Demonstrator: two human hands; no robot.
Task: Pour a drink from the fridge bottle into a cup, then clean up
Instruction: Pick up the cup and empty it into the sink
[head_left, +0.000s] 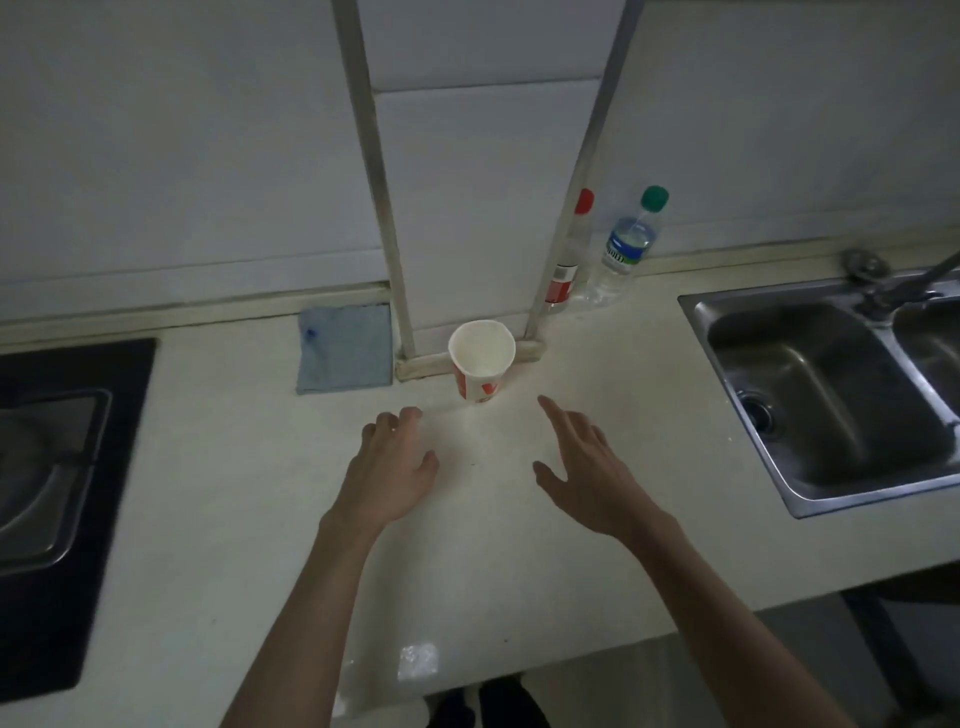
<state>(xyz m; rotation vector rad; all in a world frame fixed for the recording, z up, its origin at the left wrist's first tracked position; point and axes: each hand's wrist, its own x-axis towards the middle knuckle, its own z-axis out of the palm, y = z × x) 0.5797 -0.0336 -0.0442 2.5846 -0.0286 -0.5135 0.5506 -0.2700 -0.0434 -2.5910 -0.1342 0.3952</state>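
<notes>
A white paper cup (482, 358) with red print stands upright on the pale counter (260, 519), close to the back wall. It looks empty inside. My left hand (389, 467) hovers over the counter in front of the cup and to its left, fingers loosely bent, holding nothing. My right hand (587, 473) is in front of the cup on the right, fingers stretched forward, also empty. Neither hand touches the cup. A clear plastic bottle with a green cap (626, 249) stands at the wall, beside a slimmer bottle with a red cap (566, 260).
A steel double sink (831, 395) with a tap (904, 286) fills the right side. A black gas hob (52, 467) sits at the left. A folded blue cloth (345, 348) lies by the wall left of the cup. Two metal strips run up the wall.
</notes>
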